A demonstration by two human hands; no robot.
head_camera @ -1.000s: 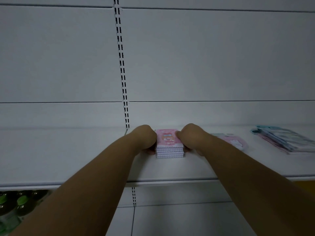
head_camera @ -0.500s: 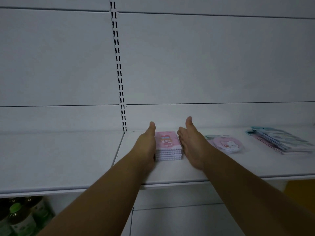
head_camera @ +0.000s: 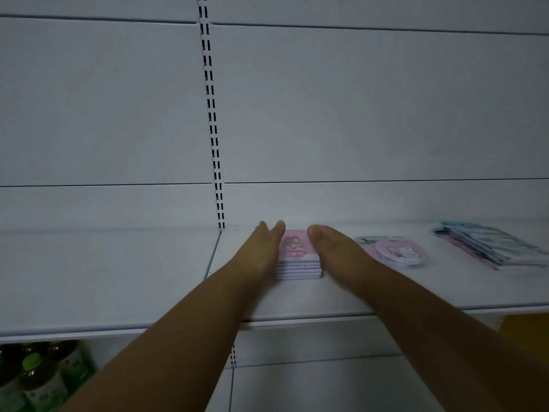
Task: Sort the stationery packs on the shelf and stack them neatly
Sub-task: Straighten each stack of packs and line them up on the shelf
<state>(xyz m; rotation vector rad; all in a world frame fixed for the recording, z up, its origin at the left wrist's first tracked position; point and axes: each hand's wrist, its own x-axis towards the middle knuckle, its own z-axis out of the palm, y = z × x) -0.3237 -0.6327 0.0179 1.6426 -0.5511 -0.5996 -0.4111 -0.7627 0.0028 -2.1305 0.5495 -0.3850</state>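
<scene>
On white shop shelf (head_camera: 297, 295), pink notebook stack (head_camera: 298, 257) squeezed between flat open left hand (head_camera: 263, 251) and open right hand (head_camera: 332, 251), nothing gripped; risk of uneven push, top notebooks then sliding toward round pink packs (head_camera: 396, 252).

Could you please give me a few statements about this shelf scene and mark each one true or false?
1. The pink notepad stack sits between the left hand and the right hand. True.
2. Both hands are clenched into fists. False: the fingers are extended, palms flat beside the stack.
3. The round pink pack lies left of the stack. False: it lies to the right.
4. Bottles stand below the shelf. True.
</scene>
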